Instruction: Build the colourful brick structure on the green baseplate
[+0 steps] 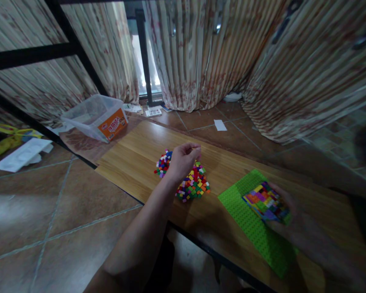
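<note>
A loose pile of small toy bricks (193, 183) in many colours lies on the wooden bench. Above its far side is my left hand (184, 159), thumb and fingertips pinched together; whatever may be between them is too small to make out. A green studded baseplate (247, 203) lies to the right of the pile. Over it sits a block built of multicoloured bricks (264, 199). My right hand (288, 211), blurred, is wrapped round the right side of this block, the thumb on its near edge. Whether the block touches the baseplate, I cannot tell.
A clear plastic box (94, 118) with an orange label stands beyond the left end of the wooden bench (131, 150). White paper (220, 125) lies on the tiled floor. Striped curtains (183, 57) hang behind, and black metal bars (73, 44) cross the upper left.
</note>
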Demonstrator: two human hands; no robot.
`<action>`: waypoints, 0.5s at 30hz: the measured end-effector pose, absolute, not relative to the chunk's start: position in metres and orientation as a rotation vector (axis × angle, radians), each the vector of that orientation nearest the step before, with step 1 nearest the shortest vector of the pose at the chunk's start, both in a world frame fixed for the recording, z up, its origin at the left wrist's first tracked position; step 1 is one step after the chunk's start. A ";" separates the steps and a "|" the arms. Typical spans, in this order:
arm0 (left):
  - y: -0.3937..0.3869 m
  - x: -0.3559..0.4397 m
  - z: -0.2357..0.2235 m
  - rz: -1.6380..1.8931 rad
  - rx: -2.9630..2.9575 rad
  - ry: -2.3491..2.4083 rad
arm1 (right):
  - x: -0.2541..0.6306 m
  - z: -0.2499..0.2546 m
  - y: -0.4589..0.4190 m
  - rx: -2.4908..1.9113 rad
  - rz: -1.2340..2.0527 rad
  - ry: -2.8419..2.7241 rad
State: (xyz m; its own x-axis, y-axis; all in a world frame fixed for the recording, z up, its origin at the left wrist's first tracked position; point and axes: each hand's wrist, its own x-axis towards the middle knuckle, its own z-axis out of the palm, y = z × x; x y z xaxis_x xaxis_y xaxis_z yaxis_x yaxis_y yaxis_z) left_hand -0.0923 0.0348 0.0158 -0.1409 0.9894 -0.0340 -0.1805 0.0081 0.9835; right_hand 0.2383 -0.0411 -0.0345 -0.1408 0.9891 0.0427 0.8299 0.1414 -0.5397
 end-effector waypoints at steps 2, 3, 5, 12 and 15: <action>0.033 -0.098 0.020 1.386 0.974 1.200 | 0.239 -0.032 -0.045 -1.647 0.588 -2.120; 0.032 -0.101 0.021 1.385 0.971 1.212 | 0.236 -0.030 -0.047 -1.596 0.601 -2.160; 0.030 -0.104 0.024 1.377 0.975 1.236 | 0.225 -0.025 -0.052 -1.514 0.627 -2.236; 0.028 -0.108 0.022 1.379 0.997 1.236 | 0.185 -0.016 -0.051 -1.407 0.629 -2.353; 0.030 -0.109 0.021 1.395 0.994 1.219 | 0.177 -0.016 -0.045 -1.424 0.553 -2.385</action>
State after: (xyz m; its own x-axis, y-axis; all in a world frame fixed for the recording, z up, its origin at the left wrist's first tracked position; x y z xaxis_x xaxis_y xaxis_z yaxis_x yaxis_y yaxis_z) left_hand -0.1091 0.0295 0.0211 -0.1704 0.9850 -0.0273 -0.1590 -0.0002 0.9873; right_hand 0.1773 -0.0450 -0.0161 -0.4591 0.8861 0.0644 0.7672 0.4319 -0.4741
